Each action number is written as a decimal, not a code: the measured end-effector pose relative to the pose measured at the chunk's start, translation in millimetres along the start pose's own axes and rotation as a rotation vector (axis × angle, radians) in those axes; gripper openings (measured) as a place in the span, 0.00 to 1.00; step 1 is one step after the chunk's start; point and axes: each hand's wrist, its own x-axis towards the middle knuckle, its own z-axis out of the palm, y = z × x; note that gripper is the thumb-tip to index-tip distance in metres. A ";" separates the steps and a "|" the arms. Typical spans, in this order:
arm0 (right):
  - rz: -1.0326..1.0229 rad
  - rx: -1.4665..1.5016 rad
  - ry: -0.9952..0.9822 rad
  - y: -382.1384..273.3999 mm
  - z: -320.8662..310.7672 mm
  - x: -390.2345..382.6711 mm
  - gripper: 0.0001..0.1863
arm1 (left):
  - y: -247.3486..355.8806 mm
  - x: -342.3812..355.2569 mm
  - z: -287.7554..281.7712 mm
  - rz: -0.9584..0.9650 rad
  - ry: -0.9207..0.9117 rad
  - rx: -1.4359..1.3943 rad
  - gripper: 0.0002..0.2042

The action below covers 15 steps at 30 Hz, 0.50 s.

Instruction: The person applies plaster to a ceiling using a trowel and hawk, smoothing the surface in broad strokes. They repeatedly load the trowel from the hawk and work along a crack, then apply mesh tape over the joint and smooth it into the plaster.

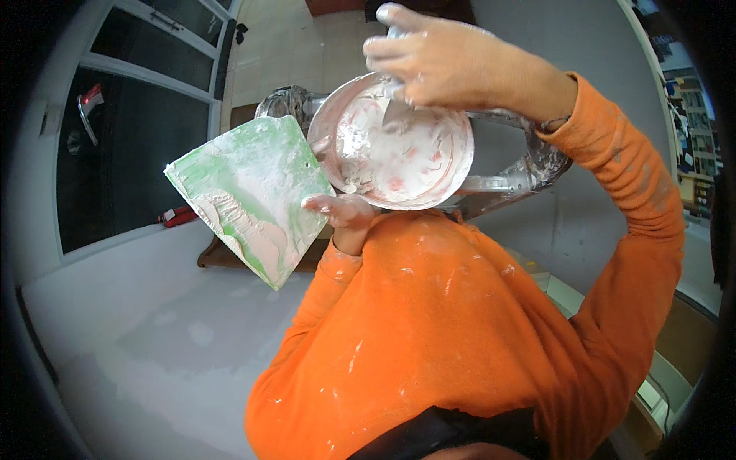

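Left hand point(343, 212) grips green board point(249, 195) by near corner; stiff, light, slick with plaster. Right hand point(445, 61) clasps scraper point(395, 107) inside wet bowl point(391, 146).

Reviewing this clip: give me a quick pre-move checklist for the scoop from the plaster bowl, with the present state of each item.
1. Left hand supports the round bowl from below: ok, the palm sits under its rim.
2. Green plastic spreader secured in the same hand: ok, though the grip itself is hidden behind the blade.
3. Right hand holds a putty knife with its blade inside the bowl: ok.
4. Plaster left in the bowl: ok, a white coat covers the inside; how deep, cannot tell.
5. Spreader face clean: not ok, smeared with white and pinkish plaster.
6. Bowl level: cannot tell from this view.
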 end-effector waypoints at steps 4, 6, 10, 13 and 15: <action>0.182 0.138 -0.113 -15.8 -12.0 -6.4 0.11 | 4.5 1.9 -4.7 0.008 -0.071 -0.069 0.41; 0.322 0.322 -0.219 -10.4 -15.9 -20.2 0.12 | 4.4 1.8 -15.0 0.061 -0.101 -0.091 0.36; 0.529 0.569 -0.071 -10.8 -19.8 -81.1 0.18 | 11.1 0.6 -59.7 -0.009 -0.097 -0.017 0.24; 0.699 0.656 -0.026 -18.2 -48.9 -107.5 0.18 | 58.0 21.1 -63.5 -0.117 -0.189 -0.021 0.21; 0.764 0.681 0.071 -27.4 -62.1 -120.8 0.18 | 74.6 36.5 -61.3 -0.147 -0.155 -0.013 0.20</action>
